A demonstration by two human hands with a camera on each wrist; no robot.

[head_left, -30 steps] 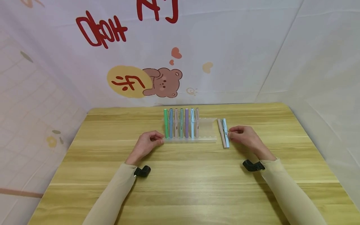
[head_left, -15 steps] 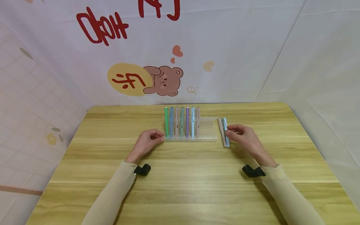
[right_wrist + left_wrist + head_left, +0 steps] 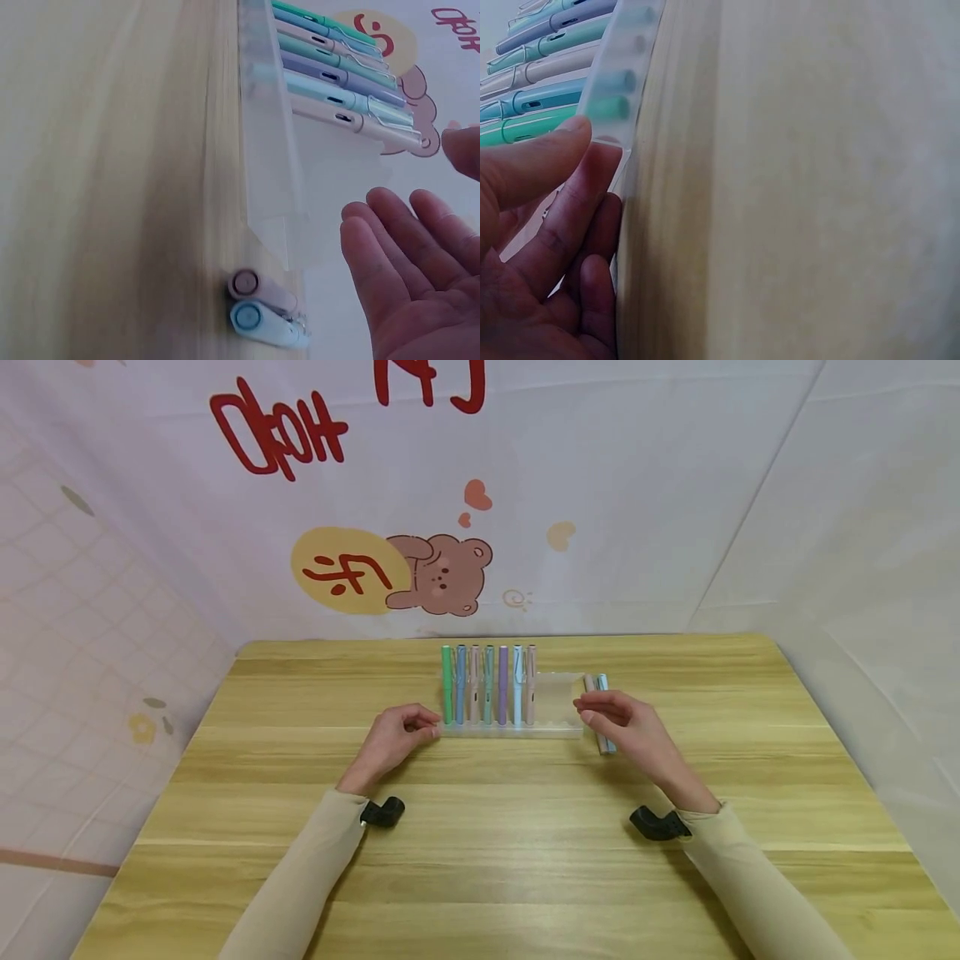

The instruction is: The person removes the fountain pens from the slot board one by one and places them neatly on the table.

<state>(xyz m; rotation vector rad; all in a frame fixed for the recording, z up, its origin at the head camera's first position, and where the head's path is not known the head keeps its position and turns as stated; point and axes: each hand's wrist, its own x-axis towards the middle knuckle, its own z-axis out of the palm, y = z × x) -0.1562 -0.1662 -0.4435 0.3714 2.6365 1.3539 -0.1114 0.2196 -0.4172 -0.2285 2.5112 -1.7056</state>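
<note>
Rack [image 3: 558,700]: clear plastic, at the centre of the head view; its right part extends past the row of pens [image 3: 488,693].
Row: seven pens leaning side by side, caps toward the top of the head view.
Left hand [image 3: 390,739]: thumb and forefinger pinch the rack's front left corner. A light, firm pinch should stop the rack sliding without tipping it.
Right hand [image 3: 626,727]: fingers spread, thumb well apart from them, holding nothing; right of centre in the head view, by the rack's right end.
Loose pens: beige pen [image 3: 259,285] and blue pen [image 3: 262,322], side by side on the table [image 3: 480,860], bottom centre of the right wrist view, just beside the rack.
Pickup: best taken singly, thumb and fingertips meeting across mid-barrel, so that its neighbour does not roll.
Placing: foot first into a notch, then leaned back gently.
Risk: knuckles could knock the row's rightmost pen.
</note>
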